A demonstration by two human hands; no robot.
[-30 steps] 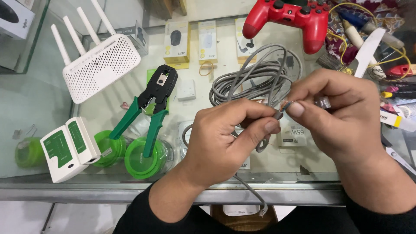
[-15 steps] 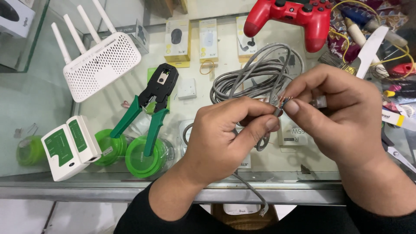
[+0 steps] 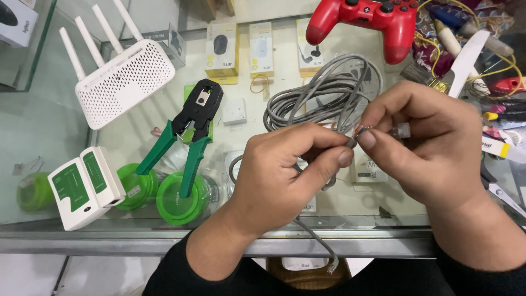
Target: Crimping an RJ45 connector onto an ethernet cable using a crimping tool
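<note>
Barely shifted since before, your left hand [image 3: 285, 170] and right hand [image 3: 422, 148] pinch the grey network cable [image 3: 323, 93] end: light, limp; grip just behind the clear plug [image 3: 401, 130].

On the glass counter [image 3: 49, 109], the router [image 3: 123, 79] lies at the back left, with the cable tester [image 3: 85, 186] in front of it near the front edge. The crimping tool [image 3: 186, 137] lies right of the tester, resting on the tape rolls [image 3: 164, 189]. The coiled cable [image 3: 323, 93] sits behind the left hand [image 3: 279, 175] and right hand [image 3: 433, 148], and the game controller [image 3: 367, 19] lies behind the coil.
</note>
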